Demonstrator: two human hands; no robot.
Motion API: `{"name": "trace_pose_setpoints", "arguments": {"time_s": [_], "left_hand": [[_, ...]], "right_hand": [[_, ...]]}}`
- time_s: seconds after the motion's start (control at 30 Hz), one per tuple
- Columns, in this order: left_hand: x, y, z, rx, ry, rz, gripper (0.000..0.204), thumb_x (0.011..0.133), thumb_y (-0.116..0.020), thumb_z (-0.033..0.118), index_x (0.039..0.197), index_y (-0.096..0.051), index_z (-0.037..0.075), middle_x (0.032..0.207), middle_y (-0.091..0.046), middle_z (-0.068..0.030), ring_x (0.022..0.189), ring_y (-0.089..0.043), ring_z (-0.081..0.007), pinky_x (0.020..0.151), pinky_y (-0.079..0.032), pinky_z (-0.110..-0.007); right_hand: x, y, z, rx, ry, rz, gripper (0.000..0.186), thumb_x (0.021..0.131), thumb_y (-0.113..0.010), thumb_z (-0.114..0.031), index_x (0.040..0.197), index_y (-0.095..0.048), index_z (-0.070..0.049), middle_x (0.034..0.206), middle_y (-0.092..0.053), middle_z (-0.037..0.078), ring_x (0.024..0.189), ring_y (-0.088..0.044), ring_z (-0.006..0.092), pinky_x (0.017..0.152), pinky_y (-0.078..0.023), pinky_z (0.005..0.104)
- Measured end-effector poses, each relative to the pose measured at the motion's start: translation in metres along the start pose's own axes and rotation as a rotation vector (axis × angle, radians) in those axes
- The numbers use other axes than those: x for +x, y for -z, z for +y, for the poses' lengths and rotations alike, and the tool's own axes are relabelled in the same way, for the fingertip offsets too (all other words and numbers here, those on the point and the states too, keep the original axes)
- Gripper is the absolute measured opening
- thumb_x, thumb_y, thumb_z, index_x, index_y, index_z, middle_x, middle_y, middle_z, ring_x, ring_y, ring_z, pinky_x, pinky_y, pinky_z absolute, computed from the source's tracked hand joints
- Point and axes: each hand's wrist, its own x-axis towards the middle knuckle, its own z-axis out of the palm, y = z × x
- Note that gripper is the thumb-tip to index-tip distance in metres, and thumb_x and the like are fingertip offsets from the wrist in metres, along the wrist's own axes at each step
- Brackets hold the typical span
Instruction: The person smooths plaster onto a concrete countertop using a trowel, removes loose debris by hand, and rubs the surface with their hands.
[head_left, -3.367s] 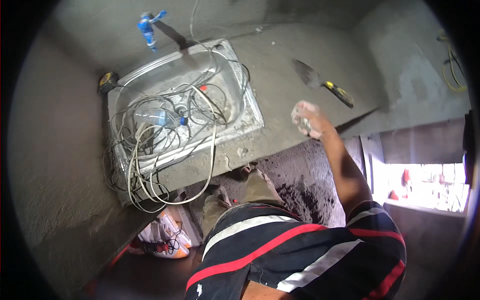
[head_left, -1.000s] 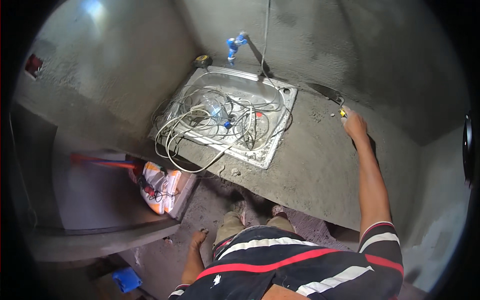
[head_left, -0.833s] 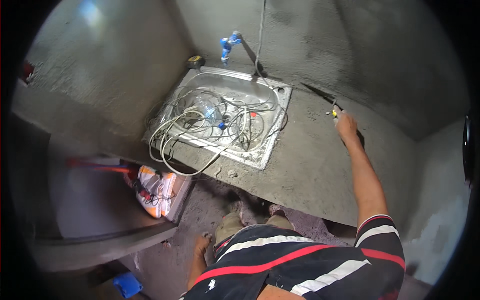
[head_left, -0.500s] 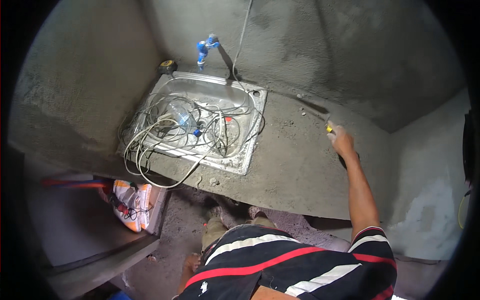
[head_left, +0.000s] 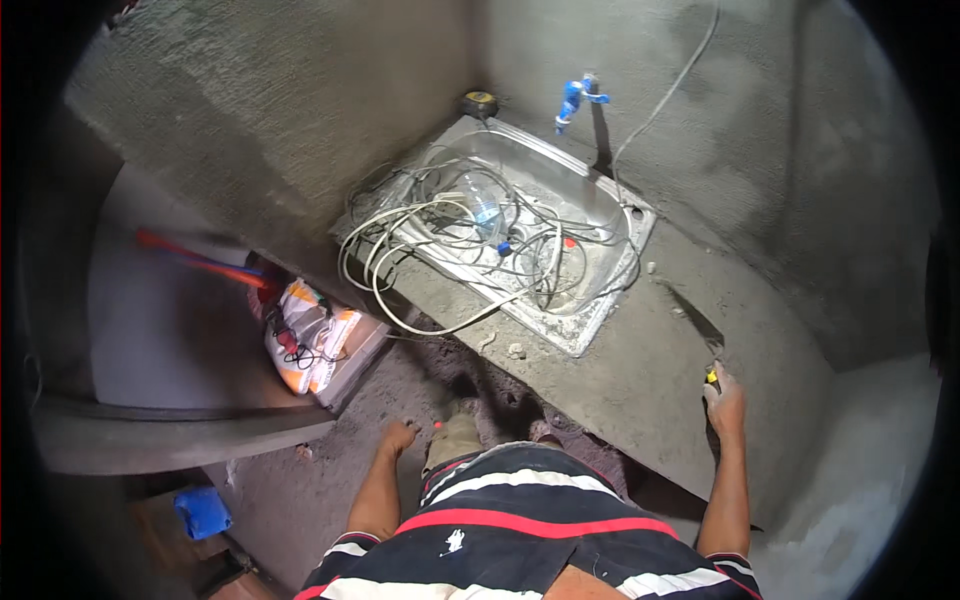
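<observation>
Right side of frame, trowel: out over the gray counter, to the right of the sink, blade end toward upper left; can't tell if touching or just above.
Right hand: closed around the yellow-and-black handle, fingers wrapped, not spread.
Left hand, lower middle: down beside the leg, well apart from the counter; too small to tell how the fingers sit.
Blade angle: probably best kept low and nearly flat, light even pressure, no corner digging in.
Pale lump: just past the blade tip, worth flicking aside first imo.
Cables: tangled across the sink, so better not to swing that far left.
</observation>
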Motion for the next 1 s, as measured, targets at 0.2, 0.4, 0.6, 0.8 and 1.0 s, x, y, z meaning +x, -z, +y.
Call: {"name": "trace_pose_setpoints", "arguments": {"time_s": [0.2,0.4,0.6,0.8,1.0], "left_hand": [[-0.021,-0.020,0.016,0.149,0.050,-0.268,0.058,0.087,-0.071,0.048,0.118,-0.073,-0.002,0.122,-0.070,-0.0284,0.118,-0.067,-0.0415,0.098,-0.053,-0.044],[0.006,-0.024,-0.014,0.517,-0.389,-0.216,0.041,0.093,-0.061,0.041,0.111,-0.076,0.007,0.107,-0.073,-0.0288,0.107,-0.071,-0.0434,0.090,-0.055,-0.048],[-0.004,-0.024,-0.004,0.180,-0.187,-0.213,0.042,0.094,-0.057,0.042,0.119,-0.075,0.014,0.118,-0.071,-0.0246,0.112,-0.069,-0.0399,0.092,-0.054,-0.050],[-0.017,-0.043,0.000,0.294,-0.021,-0.288,0.044,0.095,-0.055,0.044,0.120,-0.074,0.013,0.122,-0.070,-0.0232,0.112,-0.068,-0.0398,0.093,-0.055,-0.048],[-0.014,-0.034,-0.032,0.624,-0.520,-0.254,0.041,0.094,-0.063,0.031,0.119,-0.073,0.001,0.110,-0.076,-0.0144,0.087,-0.073,-0.0240,0.072,-0.055,-0.039]], "right_hand": [[0.027,0.023,0.027,0.034,0.025,0.090,0.054,0.092,-0.070,-0.016,0.144,-0.059,-0.009,0.131,-0.066,0.022,0.122,-0.062,0.0406,0.103,-0.049,0.0437],[0.064,0.029,0.002,-0.018,-0.018,0.049,0.055,0.092,-0.070,-0.019,0.146,-0.058,-0.012,0.131,-0.066,0.024,0.120,-0.063,0.0407,0.103,-0.049,0.0443],[0.014,0.006,-0.007,-0.052,0.174,-0.057,0.060,0.093,-0.071,-0.018,0.150,-0.052,-0.012,0.124,-0.066,0.026,0.112,-0.064,0.0446,0.097,-0.052,0.0485],[-0.049,0.023,-0.029,-0.026,0.248,-0.228,0.057,0.092,-0.070,-0.019,0.147,-0.055,-0.012,0.118,-0.067,0.025,0.109,-0.065,0.0428,0.094,-0.052,0.0487],[-0.046,0.039,-0.001,0.224,0.284,-0.117,0.051,0.091,-0.070,-0.017,0.140,-0.062,-0.008,0.123,-0.067,0.025,0.113,-0.065,0.0421,0.097,-0.051,0.0447]]}}
